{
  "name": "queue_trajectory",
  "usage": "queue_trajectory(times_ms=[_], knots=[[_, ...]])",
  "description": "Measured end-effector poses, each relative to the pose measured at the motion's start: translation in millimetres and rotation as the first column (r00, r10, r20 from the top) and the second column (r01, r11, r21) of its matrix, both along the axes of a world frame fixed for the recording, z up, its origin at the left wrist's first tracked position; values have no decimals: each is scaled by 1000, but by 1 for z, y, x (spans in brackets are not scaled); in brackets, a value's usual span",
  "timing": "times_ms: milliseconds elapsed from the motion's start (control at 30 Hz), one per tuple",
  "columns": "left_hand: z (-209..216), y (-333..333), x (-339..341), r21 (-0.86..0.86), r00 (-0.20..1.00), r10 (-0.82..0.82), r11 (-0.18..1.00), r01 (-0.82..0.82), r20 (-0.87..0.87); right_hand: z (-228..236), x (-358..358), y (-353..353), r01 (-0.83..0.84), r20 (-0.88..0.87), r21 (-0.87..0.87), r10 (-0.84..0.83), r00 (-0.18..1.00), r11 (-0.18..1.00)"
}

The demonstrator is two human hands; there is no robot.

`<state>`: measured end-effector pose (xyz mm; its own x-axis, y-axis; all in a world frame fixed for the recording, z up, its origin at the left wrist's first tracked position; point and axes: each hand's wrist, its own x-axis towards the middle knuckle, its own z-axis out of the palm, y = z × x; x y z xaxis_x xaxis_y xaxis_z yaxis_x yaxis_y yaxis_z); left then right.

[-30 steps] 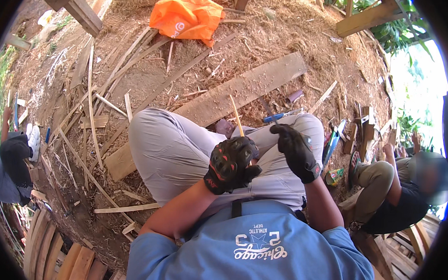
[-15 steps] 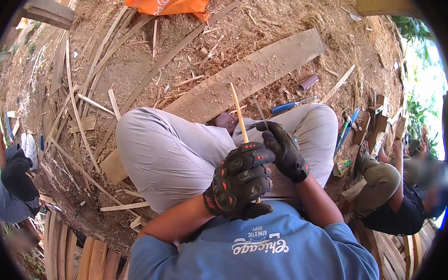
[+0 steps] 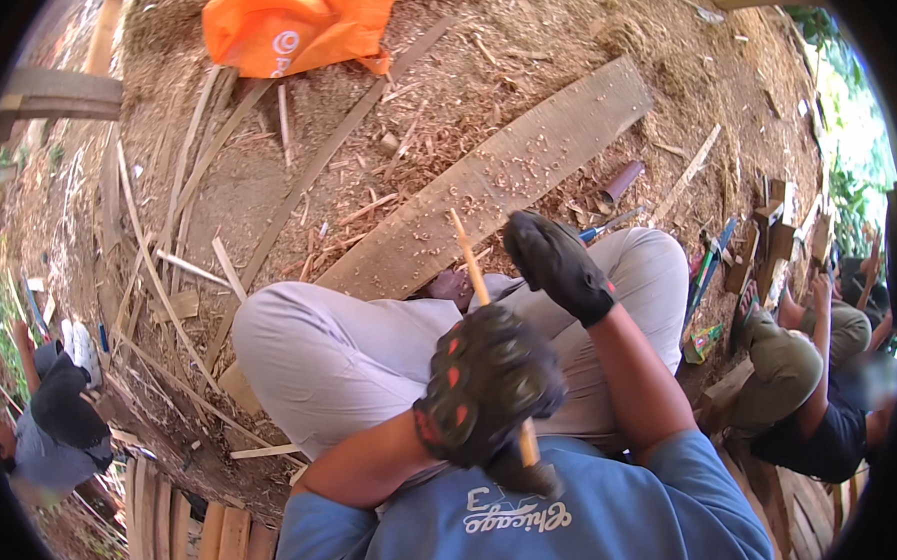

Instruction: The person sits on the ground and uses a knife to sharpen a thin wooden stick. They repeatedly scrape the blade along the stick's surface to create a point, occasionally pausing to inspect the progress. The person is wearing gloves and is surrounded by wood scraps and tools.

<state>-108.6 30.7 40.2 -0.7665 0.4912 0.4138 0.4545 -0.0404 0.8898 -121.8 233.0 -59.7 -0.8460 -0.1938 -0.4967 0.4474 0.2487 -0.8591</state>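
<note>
My left hand (image 3: 493, 383), in a black glove with red marks, is closed around a thin pale wooden stick (image 3: 473, 261). The stick slants over my lap, its narrow tip pointing away from me and its lower end showing below my glove near my shirt. To the right of the stick and apart from its tip, my gloved right hand (image 3: 560, 267) is closed above my right thigh. A knife's narrow grey blade stuck out of that hand in the earlier picture; the glove hides it now.
Beyond my crossed legs lies a broad plank (image 3: 504, 172) strewn with shavings. A blue-handled tool (image 3: 594, 232) and a brown tube (image 3: 622, 182) lie right of it. An orange bag (image 3: 297, 26) rests farther off. People sit at both sides, the right one (image 3: 809, 394) nearer.
My right hand has moved away from my left hand, forward along the stick. My left hand has come slightly nearer my body with the stick. The view has shifted a little.
</note>
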Motion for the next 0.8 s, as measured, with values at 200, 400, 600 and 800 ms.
queue_trajectory(times_ms=[200,400,600,800], knots=[[8,-30,-15,-66,997,-32,997,36,67,-17,10,-21,-192,-30,77,195,980,978],[5,-28,-16,-33,985,-117,992,122,128,-31,30,-38,-180,-111,100,190,975,979],[-29,-21,-4,186,1000,-14,982,18,-22,-33,25,-36,-175,-94,91,184,978,980],[-21,-29,-10,100,994,-106,989,106,-4,-38,28,-37,-211,-20,167,217,976,963]])
